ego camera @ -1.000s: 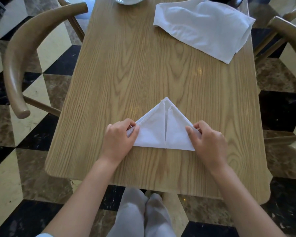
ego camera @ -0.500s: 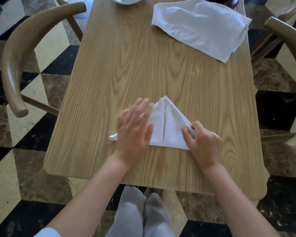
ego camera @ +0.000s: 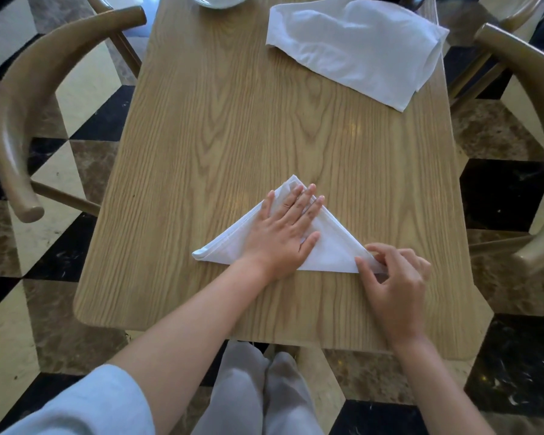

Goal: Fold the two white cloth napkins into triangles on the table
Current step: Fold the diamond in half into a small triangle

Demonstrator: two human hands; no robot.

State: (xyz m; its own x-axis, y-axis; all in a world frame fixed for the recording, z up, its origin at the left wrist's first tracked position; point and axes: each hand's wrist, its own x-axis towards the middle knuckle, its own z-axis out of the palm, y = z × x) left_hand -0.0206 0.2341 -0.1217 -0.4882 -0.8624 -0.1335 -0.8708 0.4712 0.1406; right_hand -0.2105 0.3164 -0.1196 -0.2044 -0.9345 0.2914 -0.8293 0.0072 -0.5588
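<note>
1. Pressing flat with straight, spread fingers, the left hand (ego camera: 281, 238) lies palm-down on the folded napkin (ego camera: 330, 249), a white triangle near the table's near edge with its apex pointing far.
2. The right hand (ego camera: 396, 277) pinches the triangle's right corner between thumb and curled fingers.
3. The triangle's left corner lies uncovered on the wooden table (ego camera: 233, 120).
4. The second napkin (ego camera: 355, 45) lies loosely folded, not yet a triangle, at the far right of the table, well apart from the first.
5. A dish (ego camera: 219, 0) sits at the far edge, cut off by the frame.
6. A curved wooden chair (ego camera: 22, 127) stands to the left, and another chair (ego camera: 528, 73) to the right.
</note>
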